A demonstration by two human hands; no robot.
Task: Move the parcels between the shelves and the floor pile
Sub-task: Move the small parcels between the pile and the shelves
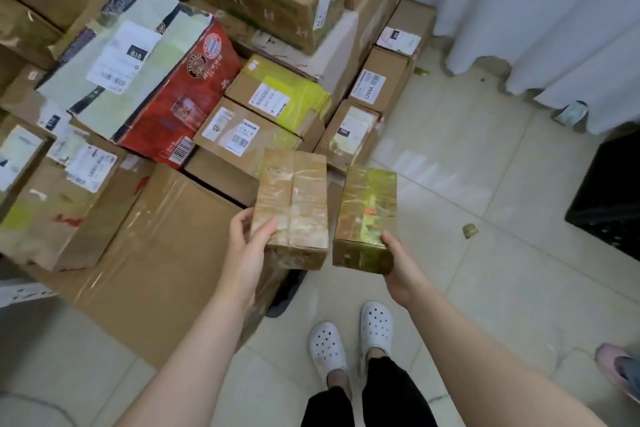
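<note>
Both hands carry one small parcel each: the left hand (251,246) curls its thumb over the near end of a brown tape-wrapped box (294,198), while the right hand (398,267) cups the near bottom corner of a green-tinted taped box (369,215). They hang side by side, just apart, over the near edge of the floor pile (166,107), probably so that two go in one trip. No shelf is clearly in view, so I cannot tell which way they are headed.

Single head-worn wide-angle view, looking steeply down and forward, close over the hands (311,253), floor pile (166,107) beyond
</note>
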